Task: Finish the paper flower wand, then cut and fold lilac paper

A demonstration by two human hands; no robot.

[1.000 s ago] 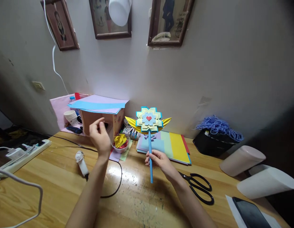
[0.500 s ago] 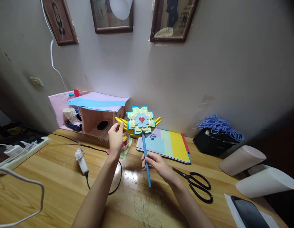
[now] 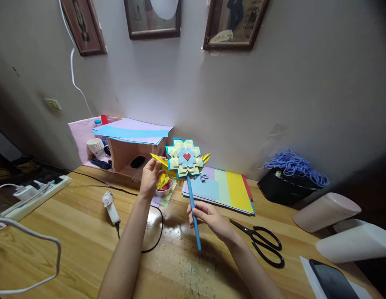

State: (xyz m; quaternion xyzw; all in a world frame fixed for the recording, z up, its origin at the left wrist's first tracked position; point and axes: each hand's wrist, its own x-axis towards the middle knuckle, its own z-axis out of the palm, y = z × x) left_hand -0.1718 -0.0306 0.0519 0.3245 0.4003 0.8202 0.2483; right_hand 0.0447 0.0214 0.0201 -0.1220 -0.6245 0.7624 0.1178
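A folded paper flower (image 3: pixel 194 164) is held up above the table, with pale yellow petals edged in blue, a light blue inner ring and a red heart at its centre. My right hand (image 3: pixel 207 218) is closed around its blue paper stem (image 3: pixel 194 211), thumb in front. Gold pointed paper leaves (image 3: pixel 206 159) stick out on both sides behind the petals. My left hand (image 3: pixel 151 176) pinches the left gold leaf (image 3: pixel 159 160) between thumb and fingers. Behind my left hand stands a small bowl (image 3: pixel 164 192) with yellow and red paper pieces.
Stacked coloured paper (image 3: pixel 234 193) lies behind the stem. Black scissors (image 3: pixel 261 241) rest to the right, near paper rolls (image 3: pixel 326 211) and a phone (image 3: pixel 331 280). On the left are a glue gun (image 3: pixel 111 209), its cord and a power strip (image 3: pixel 37 198). A pink box (image 3: pixel 122 160) stands behind.
The view has shifted slightly, so the surroundings sit a little further right. The flower has turned slightly, its stem end now a bit lower. Both hands keep their holds.
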